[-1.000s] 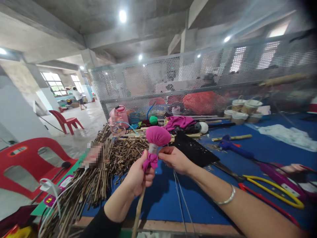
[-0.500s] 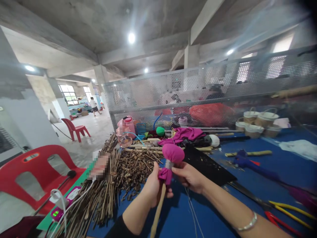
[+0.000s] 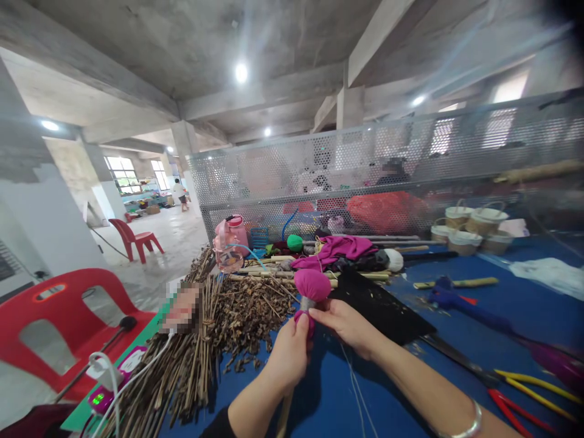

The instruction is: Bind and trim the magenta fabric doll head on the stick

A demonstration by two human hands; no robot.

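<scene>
A stick topped with a round magenta cloth bundle point(image 3: 312, 285) is held upright over the blue table point(image 3: 246, 395). Grey thread point(image 3: 307, 303) wraps the neck under the ball, and loose magenta cloth gathers below it. My left hand point(image 3: 290, 356) is closed around the stick and this gathered cloth. Its lower wooden part point(image 3: 285, 413) shows beneath that hand. With fingertips pressed at the thread-wrapped neck, my right hand point(image 3: 340, 322) pinches there; what lies between those fingers is partly hidden. Pale loose threads point(image 3: 356, 389) hang below it onto the table.
Dried stalks point(image 3: 191, 353) lie in a pile at left, near a red chair point(image 3: 86, 316). A black sheet point(image 3: 383, 307), shears with red and yellow handles point(image 3: 502, 380) and small pots point(image 3: 465, 242) are at right. Behind stands a perforated metal screen point(image 3: 255, 170).
My left hand has moved up and turned, now covering more of the gathered cloth. The magenta head has shifted slightly left and down. My right hand stays at the neck.
</scene>
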